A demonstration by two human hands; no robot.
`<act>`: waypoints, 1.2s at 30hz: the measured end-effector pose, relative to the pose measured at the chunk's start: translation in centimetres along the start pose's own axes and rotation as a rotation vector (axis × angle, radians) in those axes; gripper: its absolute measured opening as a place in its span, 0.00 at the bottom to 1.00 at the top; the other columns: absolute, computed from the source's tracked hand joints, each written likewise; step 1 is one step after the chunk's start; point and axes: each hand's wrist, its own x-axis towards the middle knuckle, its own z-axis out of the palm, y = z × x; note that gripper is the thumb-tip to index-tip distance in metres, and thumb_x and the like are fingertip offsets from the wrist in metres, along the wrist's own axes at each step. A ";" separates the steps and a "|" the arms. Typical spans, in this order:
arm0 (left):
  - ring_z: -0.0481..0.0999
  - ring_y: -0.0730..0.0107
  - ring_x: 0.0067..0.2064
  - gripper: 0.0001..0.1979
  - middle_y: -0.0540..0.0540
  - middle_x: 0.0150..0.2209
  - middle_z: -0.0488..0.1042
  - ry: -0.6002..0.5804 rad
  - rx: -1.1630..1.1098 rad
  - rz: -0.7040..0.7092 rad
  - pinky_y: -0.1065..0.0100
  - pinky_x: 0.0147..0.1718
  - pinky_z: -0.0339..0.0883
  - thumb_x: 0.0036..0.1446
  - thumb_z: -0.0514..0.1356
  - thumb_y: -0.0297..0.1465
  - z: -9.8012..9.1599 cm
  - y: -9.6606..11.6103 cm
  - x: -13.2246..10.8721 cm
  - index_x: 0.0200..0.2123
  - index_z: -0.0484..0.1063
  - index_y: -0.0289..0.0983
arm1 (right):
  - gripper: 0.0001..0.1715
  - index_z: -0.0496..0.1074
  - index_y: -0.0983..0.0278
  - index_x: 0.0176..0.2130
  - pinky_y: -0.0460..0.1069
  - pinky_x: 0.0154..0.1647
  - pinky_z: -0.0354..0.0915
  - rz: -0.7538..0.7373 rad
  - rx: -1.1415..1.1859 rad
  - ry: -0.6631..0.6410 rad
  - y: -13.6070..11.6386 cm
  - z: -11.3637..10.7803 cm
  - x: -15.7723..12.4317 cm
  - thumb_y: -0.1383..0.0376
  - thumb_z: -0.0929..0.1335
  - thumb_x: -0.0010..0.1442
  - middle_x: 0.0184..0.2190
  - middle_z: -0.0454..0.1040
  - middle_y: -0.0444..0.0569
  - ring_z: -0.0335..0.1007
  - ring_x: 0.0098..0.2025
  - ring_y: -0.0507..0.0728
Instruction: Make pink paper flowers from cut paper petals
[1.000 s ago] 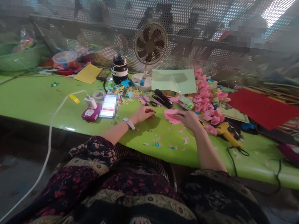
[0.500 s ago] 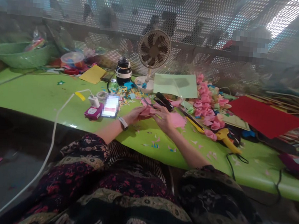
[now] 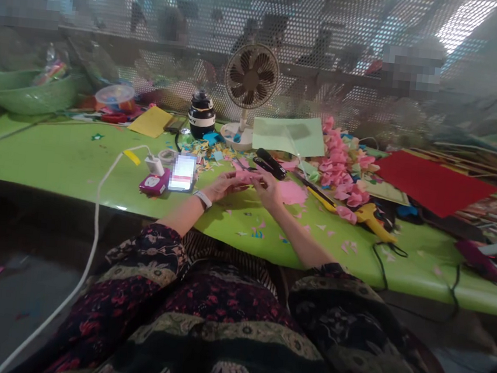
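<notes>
A small piece of pink paper point(image 3: 245, 176) is held between both hands above the green table. My left hand point(image 3: 223, 185) has its fingers closed on the paper's left side. From the right, my right hand point(image 3: 269, 191) pinches the same paper. Just behind the hands lies a black stapler point(image 3: 270, 163). More pink paper point(image 3: 292, 193) rests flat beside my right hand. Left of my left hand is a phone point(image 3: 182, 172) with its screen lit, next to a magenta power socket box point(image 3: 154, 182).
A small fan point(image 3: 252, 76) and a black jar point(image 3: 202, 116) stand at the back. Pink paper flowers point(image 3: 338, 166), a yellow glue gun point(image 3: 372, 221) and red paper point(image 3: 435, 184) lie to the right. A green basin point(image 3: 26, 93) is at far left; paper scraps litter the table point(image 3: 68, 163).
My right hand has turned from fingers laid over the paper to a pinch at its right edge. The paper shows more openly between the hands. The view has shifted slightly.
</notes>
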 end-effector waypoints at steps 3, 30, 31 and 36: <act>0.84 0.69 0.43 0.09 0.45 0.38 0.84 -0.008 0.054 0.022 0.61 0.56 0.74 0.52 0.72 0.25 0.0 -0.2 0.1 0.37 0.77 0.34 | 0.21 0.75 0.63 0.37 0.56 0.47 0.75 0.038 0.031 -0.007 -0.1 -0.1 0.1 0.49 0.65 0.67 0.49 0.79 0.58 0.77 0.45 0.60; 0.83 0.69 0.48 0.16 0.43 0.47 0.84 0.039 0.300 0.079 0.62 0.53 0.77 0.58 0.69 0.27 0.2 0.3 -0.2 0.50 0.77 0.37 | 0.39 0.63 0.60 0.28 0.47 0.23 0.69 0.275 0.196 -0.112 -0.8 -0.8 -0.3 0.28 0.64 0.56 0.22 0.72 0.44 0.69 0.22 0.51; 0.83 0.68 0.48 0.16 0.43 0.47 0.84 0.032 0.293 0.077 0.62 0.52 0.77 0.58 0.70 0.28 0.2 0.3 -0.2 0.50 0.77 0.37 | 0.39 0.63 0.60 0.28 0.46 0.22 0.68 0.269 0.219 -0.103 -0.8 -0.7 -0.3 0.28 0.64 0.56 0.22 0.72 0.43 0.69 0.22 0.51; 0.84 0.67 0.41 0.20 0.42 0.42 0.84 -0.017 0.255 0.073 0.62 0.47 0.78 0.50 0.75 0.32 -0.3 0.2 -0.1 0.45 0.78 0.34 | 0.38 0.63 0.60 0.28 0.43 0.19 0.65 0.229 0.316 -0.067 -0.1 -0.2 -0.3 0.29 0.66 0.53 0.20 0.70 0.40 0.67 0.19 0.48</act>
